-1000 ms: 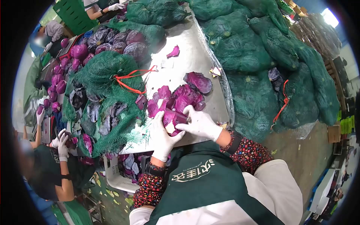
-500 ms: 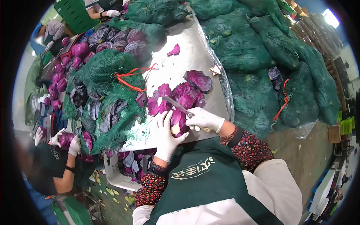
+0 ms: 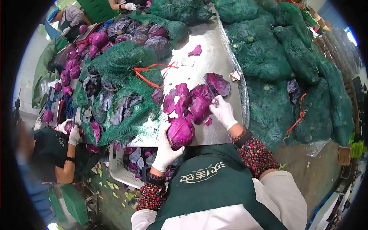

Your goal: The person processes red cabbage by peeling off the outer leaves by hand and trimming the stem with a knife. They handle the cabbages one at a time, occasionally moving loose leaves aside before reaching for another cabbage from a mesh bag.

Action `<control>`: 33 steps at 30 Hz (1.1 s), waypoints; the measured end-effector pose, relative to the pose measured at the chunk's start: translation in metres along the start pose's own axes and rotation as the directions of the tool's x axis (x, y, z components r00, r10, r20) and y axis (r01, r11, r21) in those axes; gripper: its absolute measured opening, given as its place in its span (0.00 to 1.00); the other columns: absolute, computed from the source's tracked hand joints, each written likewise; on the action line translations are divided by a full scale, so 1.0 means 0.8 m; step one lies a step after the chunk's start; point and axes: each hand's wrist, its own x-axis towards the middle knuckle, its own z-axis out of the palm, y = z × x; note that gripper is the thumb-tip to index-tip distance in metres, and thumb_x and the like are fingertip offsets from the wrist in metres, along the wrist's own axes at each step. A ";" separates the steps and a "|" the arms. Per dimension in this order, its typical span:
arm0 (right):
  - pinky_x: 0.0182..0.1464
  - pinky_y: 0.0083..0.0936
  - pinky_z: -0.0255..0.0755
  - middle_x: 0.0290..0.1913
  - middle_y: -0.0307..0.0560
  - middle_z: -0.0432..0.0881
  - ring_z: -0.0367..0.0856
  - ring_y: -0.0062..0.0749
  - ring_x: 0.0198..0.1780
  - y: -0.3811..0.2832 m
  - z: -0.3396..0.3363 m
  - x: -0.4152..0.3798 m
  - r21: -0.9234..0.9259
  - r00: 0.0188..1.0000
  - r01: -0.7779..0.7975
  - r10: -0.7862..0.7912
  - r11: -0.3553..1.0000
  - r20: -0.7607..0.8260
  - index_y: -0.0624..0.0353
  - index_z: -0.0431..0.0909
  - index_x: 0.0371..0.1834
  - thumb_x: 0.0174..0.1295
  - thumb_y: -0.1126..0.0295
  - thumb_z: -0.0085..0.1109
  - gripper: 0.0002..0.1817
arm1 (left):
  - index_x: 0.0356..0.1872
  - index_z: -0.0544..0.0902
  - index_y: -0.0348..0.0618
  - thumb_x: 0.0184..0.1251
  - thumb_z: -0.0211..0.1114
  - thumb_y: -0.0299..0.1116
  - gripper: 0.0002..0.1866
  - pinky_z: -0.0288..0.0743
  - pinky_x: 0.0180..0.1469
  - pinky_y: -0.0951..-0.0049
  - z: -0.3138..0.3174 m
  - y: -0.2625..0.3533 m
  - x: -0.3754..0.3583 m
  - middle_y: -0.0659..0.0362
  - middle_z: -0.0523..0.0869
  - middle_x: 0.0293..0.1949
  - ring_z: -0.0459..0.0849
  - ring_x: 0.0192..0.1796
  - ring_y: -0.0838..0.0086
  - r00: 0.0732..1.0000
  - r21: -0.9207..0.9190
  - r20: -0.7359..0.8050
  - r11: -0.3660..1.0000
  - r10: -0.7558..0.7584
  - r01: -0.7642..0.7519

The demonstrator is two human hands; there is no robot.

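A round red cabbage (image 3: pixel 181 133) sits at the near edge of the metal table (image 3: pixel 226 134). My white-gloved left hand (image 3: pixel 165 151) curves round its left and near sides and grips it. Up and to the right, my gloved right hand (image 3: pixel 223 112) is closed on a knife (image 3: pixel 210 91). Its thin blade points away from me, over a heap of loose purple cabbage leaves (image 3: pixel 199 105). A large dark outer leaf (image 3: pixel 217 84) lies just beyond the blade.
Green mesh sacks (image 3: pixel 260 57) fill the right side. Another mesh sack (image 3: pixel 115 69) with a red tie lies at left. Below the table edge stands a white crate (image 3: pixel 119 168) of leaves. A co-worker's gloved hands (image 3: pixel 73 132) hold a cabbage at far left.
My right hand and the knife have moved up and right, away from the cabbage. The cabbage now shows a smooth purple side, and my left hand has shifted to its left side.
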 end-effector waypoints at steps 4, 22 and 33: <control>0.50 0.39 0.77 0.41 0.58 0.85 0.86 0.51 0.45 -0.077 -0.002 -0.041 0.073 0.947 -0.023 -0.001 0.997 0.321 0.60 0.71 0.54 0.57 0.40 0.65 0.35 | 0.70 0.61 0.43 0.34 0.84 0.36 0.56 0.61 0.72 0.55 0.006 0.022 0.016 0.44 0.67 0.65 0.67 0.68 0.49 1.000 0.140 -0.015 0.990 0.005 -0.003; 0.49 0.44 0.77 0.46 0.59 0.83 0.84 0.53 0.46 0.008 -0.026 -0.013 -0.125 1.000 -0.004 0.004 0.992 -0.005 0.54 0.73 0.56 0.59 0.50 0.63 0.27 | 0.74 0.58 0.42 0.62 0.71 0.40 0.43 0.63 0.72 0.59 0.011 -0.043 0.006 0.53 0.67 0.69 0.68 0.70 0.62 0.880 -0.915 -0.008 0.358 -0.476 0.186; 0.58 0.38 0.75 0.53 0.63 0.82 0.83 0.49 0.55 -0.133 -0.036 -0.073 0.158 0.859 0.005 -0.085 0.988 0.506 0.66 0.60 0.71 0.50 0.40 0.71 0.54 | 0.69 0.63 0.41 0.56 0.73 0.38 0.41 0.60 0.72 0.59 0.011 0.012 0.030 0.51 0.70 0.64 0.69 0.67 0.63 0.885 -0.442 -0.378 0.893 -0.273 0.087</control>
